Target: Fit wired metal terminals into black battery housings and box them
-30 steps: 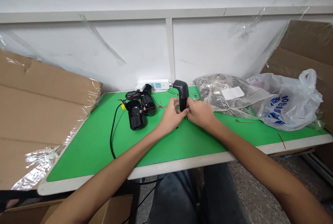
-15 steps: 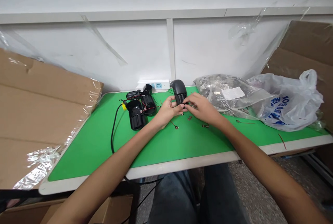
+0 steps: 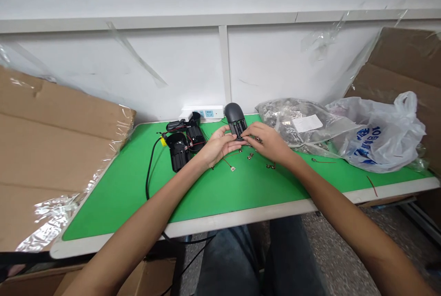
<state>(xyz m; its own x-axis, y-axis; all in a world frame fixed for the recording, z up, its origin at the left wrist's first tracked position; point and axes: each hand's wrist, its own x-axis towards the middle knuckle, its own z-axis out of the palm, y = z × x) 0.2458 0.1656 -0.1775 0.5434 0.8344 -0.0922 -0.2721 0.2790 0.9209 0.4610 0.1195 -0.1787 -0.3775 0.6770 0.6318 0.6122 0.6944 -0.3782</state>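
A black plastic housing (image 3: 235,116) with a rounded top and slots like battery bays stands tilted between my hands. My left hand (image 3: 219,147) grips its lower end, thumb on the front and fingers beneath. At the lower right of the housing, my right hand (image 3: 263,141) has its fingertips pinched together; whatever they hold is too small to make out. Below the hands, a small metal contact with a red wire (image 3: 233,168) lies on the green mat (image 3: 213,199). More small metal contacts (image 3: 250,155) are scattered beside my right hand.
Several similar black housings (image 3: 180,151) with red wires sit to the left, near a black cable (image 3: 149,176). Behind them is a white power strip (image 3: 210,112). A clear bag of metal parts (image 3: 285,117) and a white plastic bag (image 3: 379,135) lie right. Cardboard (image 3: 62,149) flanks the table.
The housing has turned so its rounded top and slotted face point more toward me. My left fingers have shifted beneath its lower end; my right hand stays at its lower right.
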